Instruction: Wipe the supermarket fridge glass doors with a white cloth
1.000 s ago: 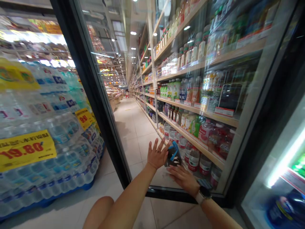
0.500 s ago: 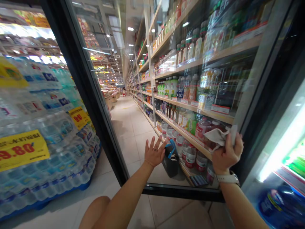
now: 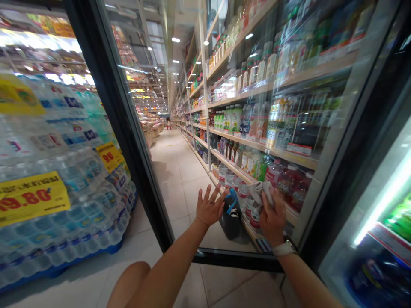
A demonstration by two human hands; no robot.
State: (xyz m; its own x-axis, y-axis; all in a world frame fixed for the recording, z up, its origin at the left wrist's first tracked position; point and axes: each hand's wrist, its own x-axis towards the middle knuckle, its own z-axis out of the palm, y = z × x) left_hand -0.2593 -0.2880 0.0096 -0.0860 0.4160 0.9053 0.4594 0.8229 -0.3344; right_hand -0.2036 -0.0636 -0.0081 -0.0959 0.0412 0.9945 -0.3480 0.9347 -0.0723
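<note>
A glass door (image 3: 180,171) with a black frame stands in front of me, tilted in view. My left hand (image 3: 210,207) lies against the lower glass with its fingers spread and nothing in it. Further right, my right hand (image 3: 272,216) presses a crumpled light grey cloth (image 3: 258,191) to the pane, fingers closed over it. A pale watch band circles the right wrist. Through the glass, just right of my left hand, a dark grey bucket (image 3: 229,226) with a blue strip over its rim shows on the floor.
Shelves of bottled drinks (image 3: 239,117) show in the glass, along a tiled aisle (image 3: 173,158). At left, shrink-wrapped water bottles (image 3: 77,171) with a yellow price sign (image 3: 35,196) are stacked on a blue pallet. A bright light strip (image 3: 382,179) and more bottles are at right.
My right hand has moved left across the glass with the cloth, from near the right frame toward my left hand. The left hand stays about where it was.
</note>
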